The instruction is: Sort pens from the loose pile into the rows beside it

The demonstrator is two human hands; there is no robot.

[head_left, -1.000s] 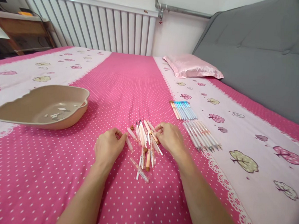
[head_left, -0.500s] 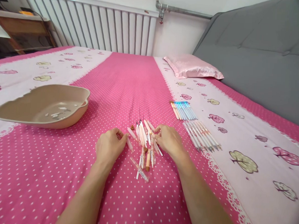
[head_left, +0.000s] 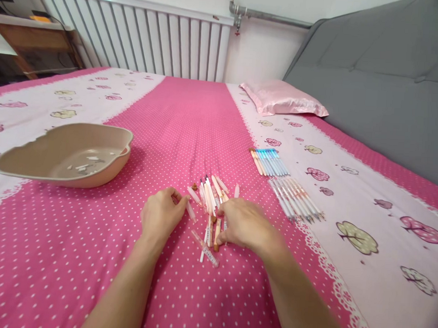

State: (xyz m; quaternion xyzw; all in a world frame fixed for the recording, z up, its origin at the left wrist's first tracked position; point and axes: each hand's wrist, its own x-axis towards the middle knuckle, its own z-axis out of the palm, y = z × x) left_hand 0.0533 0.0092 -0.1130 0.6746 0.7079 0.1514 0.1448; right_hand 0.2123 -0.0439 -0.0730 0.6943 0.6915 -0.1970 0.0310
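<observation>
A loose pile of pen parts lies on the pink dotted bedspread: white refills, pink translucent pieces, clear printed tubes and peach barrels. My left hand is at the pile's left side, thumb and fingertips pinched at the upper end of a pink translucent pen piece. Over the pile's right part is my right hand, thumb and fingers apart and slightly blurred. Its thumb is by a peach barrel with a brown end; part of the pile is hidden beneath it. A clear printed tube lies nearest me.
To the left stands a beige basin with several small white pieces inside. Right of the pile are a row of blue and peach pens and a row of whitish pens. Farther back lie a pink pillow and a grey padded headboard.
My right hand has moved toward me over the pile and its fingers have spread. A pink piece now shows beyond it, at the pile's right. My left hand stays put.
</observation>
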